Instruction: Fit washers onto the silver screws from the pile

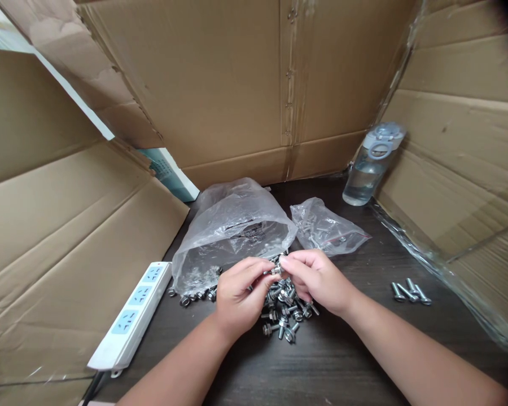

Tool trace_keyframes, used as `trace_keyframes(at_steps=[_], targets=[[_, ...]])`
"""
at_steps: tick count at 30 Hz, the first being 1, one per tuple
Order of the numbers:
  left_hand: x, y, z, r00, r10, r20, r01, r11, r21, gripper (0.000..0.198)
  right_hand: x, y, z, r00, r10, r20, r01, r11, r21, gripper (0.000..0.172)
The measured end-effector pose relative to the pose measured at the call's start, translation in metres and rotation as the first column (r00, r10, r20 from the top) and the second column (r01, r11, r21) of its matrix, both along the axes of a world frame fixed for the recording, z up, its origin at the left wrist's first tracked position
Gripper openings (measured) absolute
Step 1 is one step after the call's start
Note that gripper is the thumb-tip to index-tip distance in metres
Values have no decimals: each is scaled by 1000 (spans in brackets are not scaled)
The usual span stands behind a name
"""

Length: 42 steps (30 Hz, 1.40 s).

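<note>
My left hand (242,292) and my right hand (317,279) meet over a pile of flanged hex bolts (283,307) on the dark table. Between their fingertips is a small silver bolt (276,269), pinched from both sides; fingers cover much of it. Right behind my hands lies a large clear plastic bag (237,217), its mouth facing me, with more bolts at its lower edge. A smaller clear bag (328,231) with small metal parts inside rests beyond my right hand. Several bolts (410,291) lie grouped apart at the right.
Cardboard walls (220,84) enclose the table (262,372) at the back and both sides. A white power strip (131,318) lies along the left. In the back right corner stands a water bottle (370,166). A pale green and white box (171,172) shows at the back left.
</note>
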<state>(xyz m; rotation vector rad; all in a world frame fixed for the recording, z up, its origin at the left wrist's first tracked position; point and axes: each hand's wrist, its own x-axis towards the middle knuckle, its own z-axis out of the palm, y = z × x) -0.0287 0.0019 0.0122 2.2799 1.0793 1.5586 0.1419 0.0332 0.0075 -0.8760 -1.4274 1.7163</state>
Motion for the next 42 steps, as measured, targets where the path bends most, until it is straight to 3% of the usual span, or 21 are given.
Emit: trace_keyframes(at_steps=[4, 9, 14, 19, 29, 34, 38, 42], targets=[[0, 1, 1, 998, 42, 52, -41, 999, -23, 12, -1, 1, -2, 996, -57, -68, 56, 998, -17, 44], [-1, 1, 2, 989, 103, 104, -92, 990, -103, 7, 1, 1, -1, 988, -91, -127, 110, 982, 152, 30], [-1, 1, 2, 983, 105, 149, -75, 978, -193, 3, 3, 0, -3, 991, -67, -117, 92, 970, 224, 23], [-1, 1, 0, 987, 87, 136, -63, 983, -170, 5, 2, -1, -3, 995, -87, -53, 98, 967, 237, 23], [-2, 1, 0, 1000, 13, -2, -13, 1000, 11, 16, 3, -1, 7, 999, -24, -27, 27, 994, 107, 22], [-4, 1, -2, 998, 1, -70, 5, 996, 86, 22, 1, 1, 4, 1000, 3, -11, -3, 1000, 10, 28], [-3, 1, -1, 999, 18, -28, -17, 999, 38, 17, -1, 2, 0, 1000, -31, -2, 31, 997, 75, 44], [-1, 2, 1, 997, 68, 40, -67, 998, -15, 9, 0, 1, 1, 998, -57, -41, 63, 985, 163, 36]])
